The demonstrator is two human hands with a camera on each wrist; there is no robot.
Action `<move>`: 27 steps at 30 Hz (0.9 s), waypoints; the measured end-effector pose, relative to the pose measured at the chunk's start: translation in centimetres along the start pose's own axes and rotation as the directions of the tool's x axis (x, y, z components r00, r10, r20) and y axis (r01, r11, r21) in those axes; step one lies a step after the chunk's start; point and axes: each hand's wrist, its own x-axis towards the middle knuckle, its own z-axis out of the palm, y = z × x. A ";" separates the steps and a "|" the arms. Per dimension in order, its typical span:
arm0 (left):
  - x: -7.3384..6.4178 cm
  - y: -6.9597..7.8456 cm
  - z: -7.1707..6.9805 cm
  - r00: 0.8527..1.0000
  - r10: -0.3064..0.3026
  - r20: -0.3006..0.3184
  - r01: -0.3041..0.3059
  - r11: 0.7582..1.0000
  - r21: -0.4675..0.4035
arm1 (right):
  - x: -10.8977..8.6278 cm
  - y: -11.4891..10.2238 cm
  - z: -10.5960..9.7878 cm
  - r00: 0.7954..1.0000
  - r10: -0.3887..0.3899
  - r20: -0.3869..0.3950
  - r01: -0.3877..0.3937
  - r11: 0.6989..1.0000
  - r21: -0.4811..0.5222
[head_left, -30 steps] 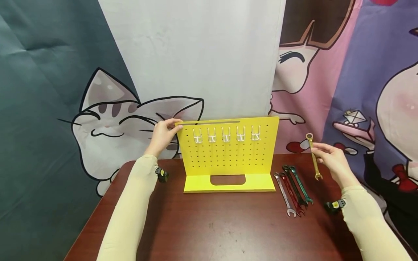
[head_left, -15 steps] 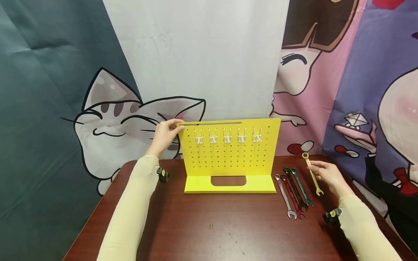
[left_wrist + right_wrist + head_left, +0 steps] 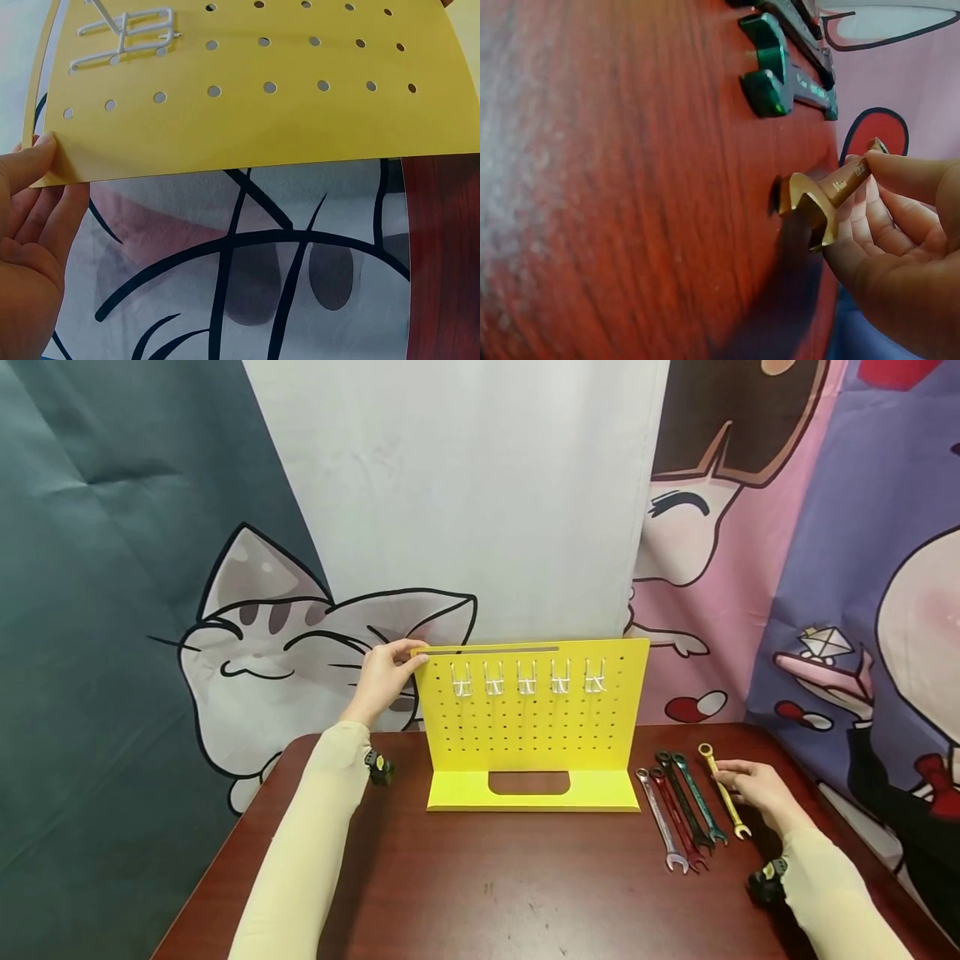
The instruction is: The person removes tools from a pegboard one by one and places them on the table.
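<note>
A yellow pegboard (image 3: 532, 727) stands upright on its base, with several white wire hooks (image 3: 527, 678) in a row near its top. My left hand (image 3: 384, 677) pinches the board's upper left corner, thumb in front and fingers behind, as the left wrist view shows. At the right, my right hand (image 3: 761, 792) pinches a gold combination wrench (image 3: 726, 797) by its shaft, ring end away from me. In the right wrist view its open end (image 3: 810, 206) is right at the tabletop. Beside it lie a green wrench (image 3: 699, 800), a black one, a red one and a silver wrench (image 3: 662, 822).
The reddish-brown table (image 3: 480, 885) runs toward me, its right edge passing close by the right arm. Behind it hangs a cartoon-printed curtain (image 3: 480, 502). The pegboard's base has a cutout (image 3: 528, 783) in the middle.
My right hand has lowered the gold wrench to the table beside the green one. The left hand keeps its grip on the pegboard corner. The whole view has shifted slightly.
</note>
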 end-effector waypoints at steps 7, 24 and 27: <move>0.1 0.0 0.1 1.000 0.006 0.015 -0.006 1.000 -0.005 | 0.0 0.5 0.0 1.000 0.016 0.000 -0.016 0.999 -0.034; 0.0 0.2 0.0 1.000 -0.008 0.015 0.008 1.000 -0.005 | 0.5 0.2 0.9 1.000 -0.009 -0.028 0.004 0.984 -0.178; 0.0 0.2 -0.1 1.000 -0.009 0.017 0.009 1.000 -0.003 | 0.4 -0.1 0.9 0.999 0.000 -0.033 -0.007 0.981 -0.194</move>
